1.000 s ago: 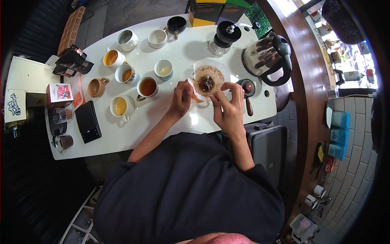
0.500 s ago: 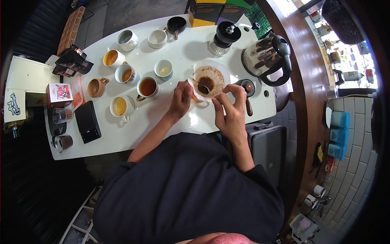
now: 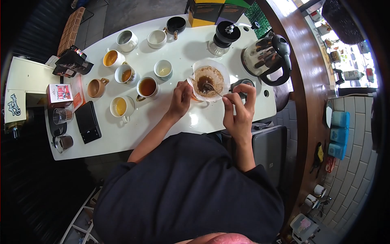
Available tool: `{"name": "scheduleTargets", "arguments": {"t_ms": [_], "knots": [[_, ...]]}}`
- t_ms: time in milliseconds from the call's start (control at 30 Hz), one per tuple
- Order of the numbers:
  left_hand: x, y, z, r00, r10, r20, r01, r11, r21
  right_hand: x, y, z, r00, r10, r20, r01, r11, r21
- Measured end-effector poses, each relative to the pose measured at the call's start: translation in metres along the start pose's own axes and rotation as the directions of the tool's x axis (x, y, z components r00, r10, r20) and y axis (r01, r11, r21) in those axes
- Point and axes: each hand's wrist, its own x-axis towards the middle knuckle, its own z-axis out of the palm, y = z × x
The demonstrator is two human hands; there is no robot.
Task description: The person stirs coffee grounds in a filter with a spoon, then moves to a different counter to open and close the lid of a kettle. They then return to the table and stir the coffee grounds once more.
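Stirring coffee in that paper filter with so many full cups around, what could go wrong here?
The spoon in the right hand works inside the wet filter; pressing too hard might tear the paper and leak grounds. The left hand only steadies the filter's edge, so a strong stir could tip it. The cup of tea stands just beside the left hand and might be knocked over.

The white table [image 3: 195,53] is brightly lit, with glare near its front edge; strong fisheye bending and dark corners are seen around it.
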Motion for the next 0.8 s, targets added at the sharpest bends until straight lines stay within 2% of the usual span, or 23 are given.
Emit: {"name": "scheduleTargets", "arguments": {"t_ms": [200,300,367,500,567,700,800], "knots": [[0.0,-0.002,0.0,1.0,0.02,0.001,-0.02,1.0,0.004,0.0,0.0,0.003,0.999,0.018,0.03,-0.018,1.0,0.015],[0.0,-0.002,-0.001,0.999,-0.023,0.034,0.022,1.0,0.016,-0.001,0.002,0.007,0.997,0.033,0.064,-0.035,0.999,0.028],[0.001,0.006,-0.001,0.994,-0.108,0.028,0.107,0.994,0.019,-0.001,0.003,0.011,0.996,0.024,0.082,-0.027,0.999,0.031],[0.0,-0.004,0.001,0.993,-0.116,0.029,0.116,0.993,-0.013,0.001,0.005,0.016,0.995,0.018,0.095,-0.018,1.0,0.006],[-0.001,-0.01,0.003,1.0,-0.018,-0.002,0.018,0.999,-0.039,0.003,0.006,0.018,0.995,0.008,0.099,-0.008,1.0,-0.003],[-0.001,-0.007,0.002,0.998,-0.06,0.003,0.06,0.997,-0.04,0.005,0.006,0.019,0.992,0.02,0.124,-0.014,0.999,-0.051],[0.0,-0.006,0.003,1.0,-0.004,-0.008,0.004,0.999,-0.05,0.006,0.005,0.016,0.99,0.017,0.141,-0.005,0.996,-0.085]]}}
